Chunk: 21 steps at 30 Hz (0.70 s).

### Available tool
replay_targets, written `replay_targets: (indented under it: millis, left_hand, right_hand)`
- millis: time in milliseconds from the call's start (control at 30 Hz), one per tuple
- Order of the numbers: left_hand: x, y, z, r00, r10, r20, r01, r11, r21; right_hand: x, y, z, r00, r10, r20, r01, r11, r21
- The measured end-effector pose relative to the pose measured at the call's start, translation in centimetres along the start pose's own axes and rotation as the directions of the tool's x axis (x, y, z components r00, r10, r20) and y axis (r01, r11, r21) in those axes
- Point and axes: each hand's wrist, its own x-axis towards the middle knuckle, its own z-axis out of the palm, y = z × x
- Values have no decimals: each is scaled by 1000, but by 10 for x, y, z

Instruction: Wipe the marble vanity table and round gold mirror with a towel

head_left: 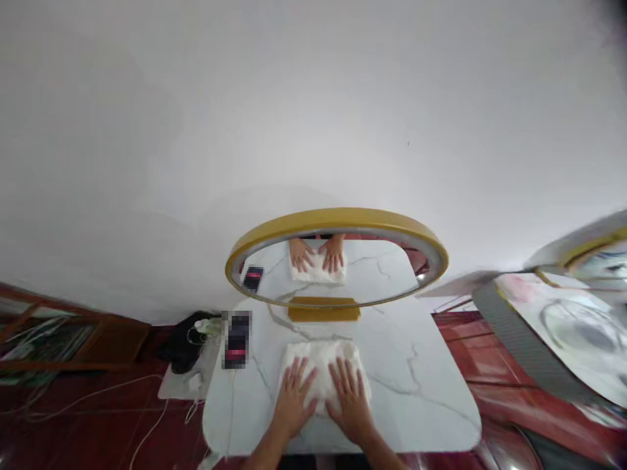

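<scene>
Head view: rests left hand (292, 399) and right hand (353, 406) flat on the fluffy white cloth (321, 364), with fingers loose and spread wide. Has the cloth on the white table (416, 405), in front of the gold-rimmed mirror (337, 217), with dark phone (237, 338) off to the left

A white, soft-looking cloth (323, 372) with a fluffy, slightly uneven surface is seen in the lower middle of the frame. A roughly rectangular shape is formed by it, and it is spread flat on the table (431, 418), its longer sides running across the frame. A faint cream-toned roundish patch is shown near its upper right corner. Its left and right parts are partly covered by the left hand (294, 395) and right hand (351, 405), laid palm down, while its middle is left exposed between them.
</scene>
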Motion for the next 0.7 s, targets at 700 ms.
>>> replay_targets:
  millis: [700]
  left_hand:
    - [41,-8,-22,981,-75,176,111,973,-203]
  right_hand:
    - [31,19,-9,999,-5,48,3,999,36]
